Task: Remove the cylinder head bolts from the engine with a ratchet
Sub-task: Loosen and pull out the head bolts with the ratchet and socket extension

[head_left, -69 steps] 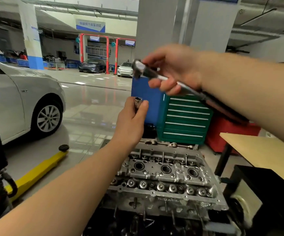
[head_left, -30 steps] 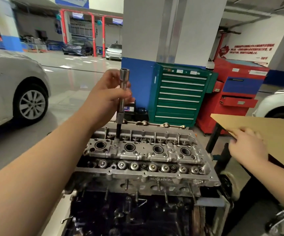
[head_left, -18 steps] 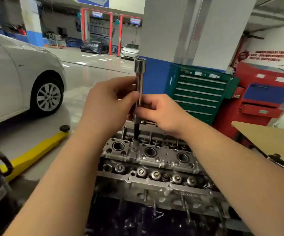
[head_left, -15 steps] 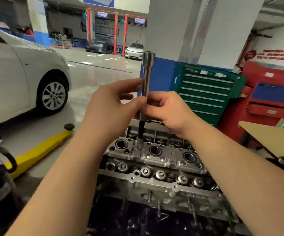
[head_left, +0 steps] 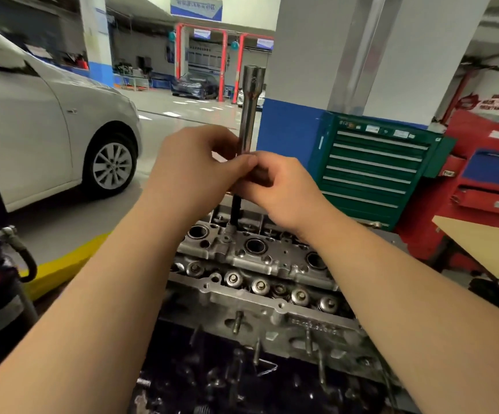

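Note:
A bare aluminium cylinder head (head_left: 260,273) sits on the engine in front of me. A long chrome extension bar (head_left: 250,109) stands upright, and its dark lower end goes into a bolt hole at the head's far left. My left hand (head_left: 194,171) pinches the bar's middle between thumb and fingers. My right hand (head_left: 278,189) grips the same stretch from the right, fingers curled round it. The bar's section between the hands is hidden. No ratchet handle is in view.
A silver car (head_left: 42,127) is parked at the left. A yellow floor beam (head_left: 63,267) lies beside the engine. A green tool cabinet (head_left: 373,171) and a red one (head_left: 487,180) stand behind. A wooden tabletop (head_left: 487,243) is at the right.
I pulled the ratchet handle off and set it aside. My left hand stood the bar in the bolt hole, and my right hand came from the tabletop to grip it.

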{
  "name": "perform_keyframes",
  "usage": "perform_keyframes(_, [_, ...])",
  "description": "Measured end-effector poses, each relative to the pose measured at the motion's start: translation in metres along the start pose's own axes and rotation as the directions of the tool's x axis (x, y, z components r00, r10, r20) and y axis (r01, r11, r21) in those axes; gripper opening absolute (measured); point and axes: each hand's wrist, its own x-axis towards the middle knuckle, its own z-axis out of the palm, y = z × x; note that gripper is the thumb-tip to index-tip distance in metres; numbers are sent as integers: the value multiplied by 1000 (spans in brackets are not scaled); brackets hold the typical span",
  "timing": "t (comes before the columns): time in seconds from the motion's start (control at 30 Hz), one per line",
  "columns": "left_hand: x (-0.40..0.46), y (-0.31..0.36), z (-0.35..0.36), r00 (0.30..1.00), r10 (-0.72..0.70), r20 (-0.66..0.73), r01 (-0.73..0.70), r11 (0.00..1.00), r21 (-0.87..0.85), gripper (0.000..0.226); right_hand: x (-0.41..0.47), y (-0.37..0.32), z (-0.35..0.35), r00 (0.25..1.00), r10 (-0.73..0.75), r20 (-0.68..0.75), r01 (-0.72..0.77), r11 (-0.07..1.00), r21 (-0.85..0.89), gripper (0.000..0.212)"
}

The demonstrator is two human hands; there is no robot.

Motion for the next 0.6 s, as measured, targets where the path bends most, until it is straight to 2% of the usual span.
perform_keyframes(0.1, [-1, 1, 9, 997, -18, -70, 16, 999, -30, 23, 2, 5, 5, 999, 5, -54, -4, 1000, 18, 23])
perform_keyframes(0.3, [-4, 0, 17, 984, -97, -151, 75, 986, -150, 19, 1, 9, 3, 1000, 13, -17, -9, 981, 196, 20])
perform_keyframes(0.4, [-3, -1, 15, 984, -107, -143, 83, 983, -164, 22, 2, 10, 5, 996, 80, -40, -71, 981, 183, 16])
perform_keyframes(0.5, [-2, -2, 14, 989, -103, -105, 79, 975, -210, 18, 3, 12, 10, 987, 135, -92, -123, 984, 125, 27])
perform_keyframes(0.6, [-1, -3, 14, 995, -92, -41, 79, 963, -257, 19, 1, 8, 9, 992, 113, -64, -93, 963, 254, 41])
